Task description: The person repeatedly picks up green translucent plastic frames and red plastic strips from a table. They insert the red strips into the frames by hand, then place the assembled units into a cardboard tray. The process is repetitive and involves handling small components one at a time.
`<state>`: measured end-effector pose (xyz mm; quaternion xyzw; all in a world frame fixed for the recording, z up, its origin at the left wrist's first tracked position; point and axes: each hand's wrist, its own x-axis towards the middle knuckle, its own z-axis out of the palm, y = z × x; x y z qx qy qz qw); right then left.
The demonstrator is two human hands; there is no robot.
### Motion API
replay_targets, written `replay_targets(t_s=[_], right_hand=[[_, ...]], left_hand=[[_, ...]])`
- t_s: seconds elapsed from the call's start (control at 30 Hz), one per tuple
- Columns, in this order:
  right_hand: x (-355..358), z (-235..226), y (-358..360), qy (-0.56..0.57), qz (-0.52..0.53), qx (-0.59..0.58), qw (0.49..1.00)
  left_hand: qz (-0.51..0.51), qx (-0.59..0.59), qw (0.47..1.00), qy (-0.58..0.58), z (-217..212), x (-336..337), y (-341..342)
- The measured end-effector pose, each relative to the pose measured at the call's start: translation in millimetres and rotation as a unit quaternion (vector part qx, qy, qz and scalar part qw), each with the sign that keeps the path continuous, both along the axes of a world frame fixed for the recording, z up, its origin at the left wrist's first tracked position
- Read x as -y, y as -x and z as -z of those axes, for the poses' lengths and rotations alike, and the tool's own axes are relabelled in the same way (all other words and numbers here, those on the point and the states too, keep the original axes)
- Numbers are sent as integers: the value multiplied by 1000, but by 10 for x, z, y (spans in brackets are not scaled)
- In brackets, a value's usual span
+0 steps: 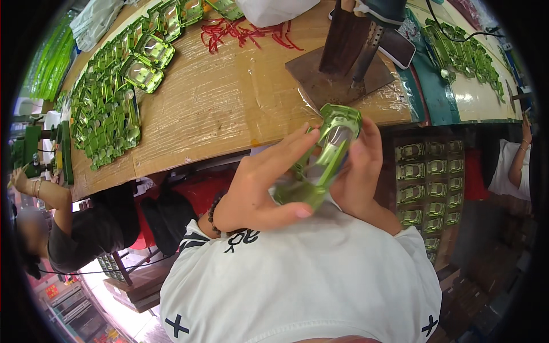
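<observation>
A shiny green toy car body shell [331, 151] with a clear window part is held up between my hands, in front of my chest, near the table's front edge. My left hand [260, 183] grips its left side, with the fingers along the top and the thumb by the lower end. On the other side, my right hand [360, 168] holds the shell between thumb and fingers. The lower end of the shell is blurred, and its underside is hidden.
Many green car shells [106, 117] lie piled on the table's left. Red plastic strips [246, 34] sit at the back, beside a metal stand [343, 77] and a phone [397, 48]. Rows of shells fill a tray [403, 197] at lower right. People sit at both sides.
</observation>
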<state>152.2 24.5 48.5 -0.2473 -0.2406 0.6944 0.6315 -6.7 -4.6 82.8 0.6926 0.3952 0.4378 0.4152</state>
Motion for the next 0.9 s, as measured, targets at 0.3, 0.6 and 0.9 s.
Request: replay_targets(t_s=[0.3,0.6,0.9], right_hand=[[-346,-69,-329,157,-251,-403,866],[-479,-101,-354,174,-300,-392,852],[-511,-95,-383,193,-329,-422,823]], left_hand=[[-121,172,976,59,217,-390,-233],[35,341,938,53,336,-575,-149],[76,335,939,31,322,-549,-146]])
